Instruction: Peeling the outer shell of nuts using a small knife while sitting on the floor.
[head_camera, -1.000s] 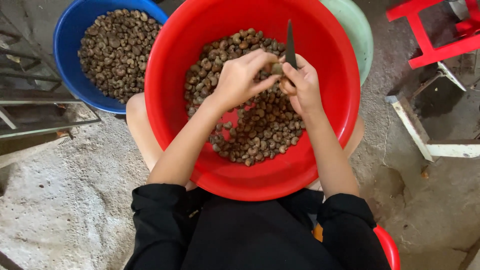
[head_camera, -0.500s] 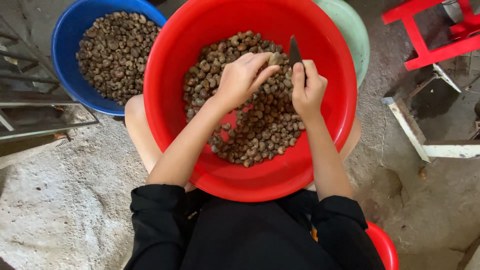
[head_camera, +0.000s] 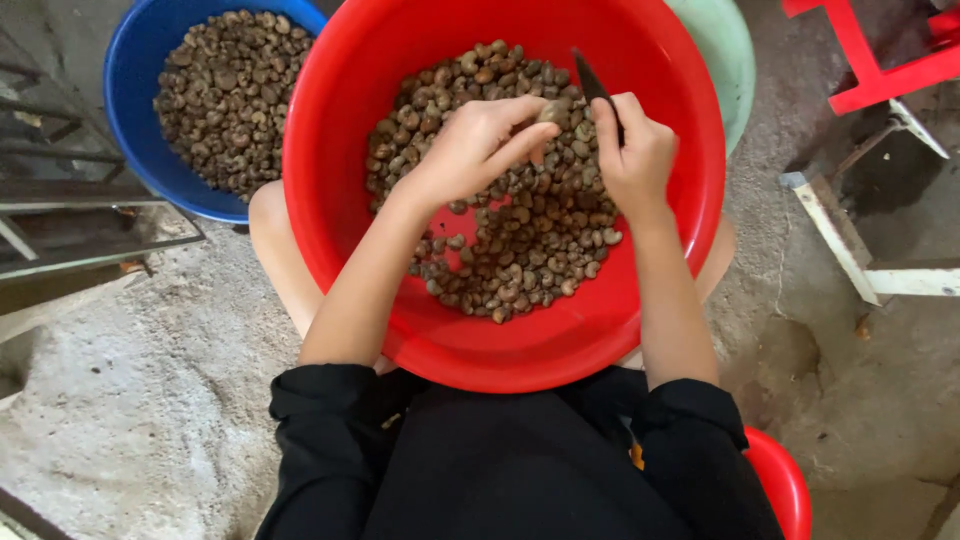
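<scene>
While the red basin (head_camera: 340, 200) rests on the person's lap, both hands are held above its heap of brown cashew nuts (head_camera: 520, 250). A single nut (head_camera: 551, 112) is pinched between the thumb and curled fingers of the left hand (head_camera: 478, 145), at the tips of those fingers and just above the heap. The right hand (head_camera: 636, 160) is closed around the handle of a small dark-bladed knife (head_camera: 592, 82), whose blade is directed up and to the left, away from the body, with its long axis slanted toward the far rim. The pinched nut lies just left of the blade, between the two hands, nearer the left fingertips than the right fist; whether blade and nut touch cannot be told. A blue basin (head_camera: 140, 90), likewise filled with nuts, stands on the concrete floor (head_camera: 120, 400) to the left, and a pale green basin (head_camera: 725, 60) is partly hidden behind the red one.
</scene>
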